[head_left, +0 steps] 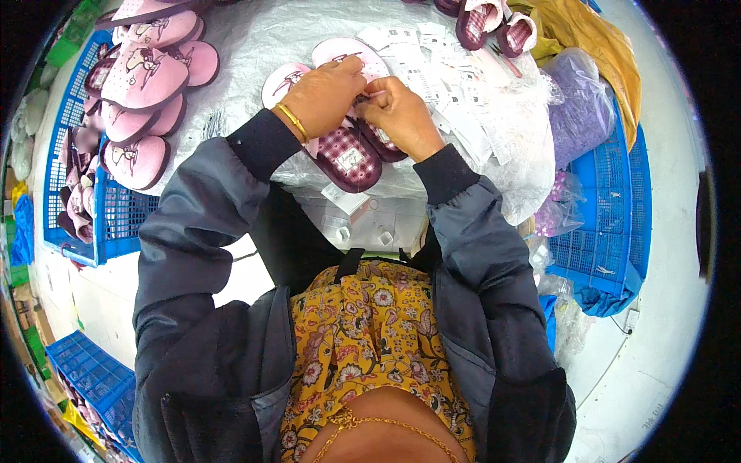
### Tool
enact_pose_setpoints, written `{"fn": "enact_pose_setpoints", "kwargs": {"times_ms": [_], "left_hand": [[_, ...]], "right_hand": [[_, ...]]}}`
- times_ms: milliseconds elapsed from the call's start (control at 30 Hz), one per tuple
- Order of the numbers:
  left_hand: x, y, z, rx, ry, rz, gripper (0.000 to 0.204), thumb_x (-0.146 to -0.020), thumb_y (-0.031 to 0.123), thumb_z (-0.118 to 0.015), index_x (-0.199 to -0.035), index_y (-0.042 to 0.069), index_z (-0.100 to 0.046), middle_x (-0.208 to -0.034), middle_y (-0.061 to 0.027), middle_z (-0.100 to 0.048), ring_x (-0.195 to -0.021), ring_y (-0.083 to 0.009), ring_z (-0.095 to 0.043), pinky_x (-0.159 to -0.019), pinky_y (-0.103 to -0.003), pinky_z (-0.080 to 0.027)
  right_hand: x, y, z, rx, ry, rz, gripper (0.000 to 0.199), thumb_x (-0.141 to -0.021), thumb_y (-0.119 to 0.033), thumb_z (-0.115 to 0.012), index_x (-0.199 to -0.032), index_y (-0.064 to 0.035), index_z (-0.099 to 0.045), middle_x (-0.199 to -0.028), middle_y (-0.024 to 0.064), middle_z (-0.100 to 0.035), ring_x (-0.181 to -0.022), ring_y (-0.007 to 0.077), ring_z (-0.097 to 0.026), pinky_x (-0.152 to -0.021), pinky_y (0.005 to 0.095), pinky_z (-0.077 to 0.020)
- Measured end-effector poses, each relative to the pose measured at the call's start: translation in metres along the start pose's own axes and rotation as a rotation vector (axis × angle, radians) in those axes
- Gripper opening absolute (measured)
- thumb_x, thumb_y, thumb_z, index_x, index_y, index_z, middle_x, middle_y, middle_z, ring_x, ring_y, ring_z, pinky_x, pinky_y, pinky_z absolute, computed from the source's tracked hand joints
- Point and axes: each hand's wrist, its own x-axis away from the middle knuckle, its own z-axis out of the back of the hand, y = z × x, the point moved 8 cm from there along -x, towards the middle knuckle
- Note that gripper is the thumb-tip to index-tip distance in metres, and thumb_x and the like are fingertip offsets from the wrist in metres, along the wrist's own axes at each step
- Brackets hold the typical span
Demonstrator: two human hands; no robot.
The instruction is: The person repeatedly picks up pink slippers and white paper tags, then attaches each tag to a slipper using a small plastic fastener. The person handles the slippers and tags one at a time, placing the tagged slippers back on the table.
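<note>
A pair of pink slippers with purple checked uppers [347, 154] lies on a plastic-covered table [255, 46] right in front of me. My left hand [324, 96], with a gold bangle at the wrist, rests on the slippers with its fingers closed at their middle. My right hand [400, 116] meets it there, fingertips pinched on something small and white between the two slippers; what it is stays hidden under the fingers. Both sleeves are dark grey.
A pile of white paper tags [455, 100] lies right of my hands. A blue crate [116, 208] at left holds several pink slippers [147, 77]. Another blue crate [610, 224], purple bags [575, 108] and yellow cloth [594, 38] are at right. More slippers [494, 23] lie at the far edge.
</note>
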Motion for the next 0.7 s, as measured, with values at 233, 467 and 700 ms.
{"fn": "enact_pose_setpoints", "kwargs": {"times_ms": [233,467,700], "left_hand": [[0.013,0.012,0.038,0.025,0.210,-0.001,0.025,-0.080,0.004,-0.061,-0.105,0.007,-0.062,-0.125,-0.0091,-0.057,-0.106,-0.0307,-0.061,-0.082,-0.040,-0.054],[0.045,0.021,0.081,0.129,0.529,0.028,0.018,-0.075,0.006,-0.068,-0.093,0.009,-0.068,-0.118,-0.0084,-0.061,-0.108,-0.0293,-0.058,-0.092,-0.041,-0.046],[0.064,0.018,0.051,0.092,0.355,0.089,0.011,-0.074,0.008,-0.064,-0.080,0.012,-0.073,-0.121,-0.0056,-0.061,-0.115,-0.0276,-0.054,-0.101,-0.041,-0.039]], "right_hand": [[0.004,0.001,-0.005,-0.450,-0.051,-0.097,0.020,-0.090,-0.013,-0.070,-0.103,0.0011,-0.067,-0.090,0.0042,-0.069,-0.077,0.0112,-0.061,-0.069,0.0245,-0.0480],[0.013,0.002,0.001,-0.593,-0.045,0.021,0.014,-0.092,-0.011,-0.068,-0.100,-0.0004,-0.066,-0.090,0.0013,-0.066,-0.077,0.0075,-0.058,-0.070,0.0217,-0.0471],[0.024,-0.008,-0.002,-0.451,-0.174,0.160,0.016,-0.094,-0.006,-0.063,-0.109,-0.0026,-0.061,-0.097,-0.0005,-0.061,-0.087,0.0066,-0.056,-0.080,0.0212,-0.0471]]}}
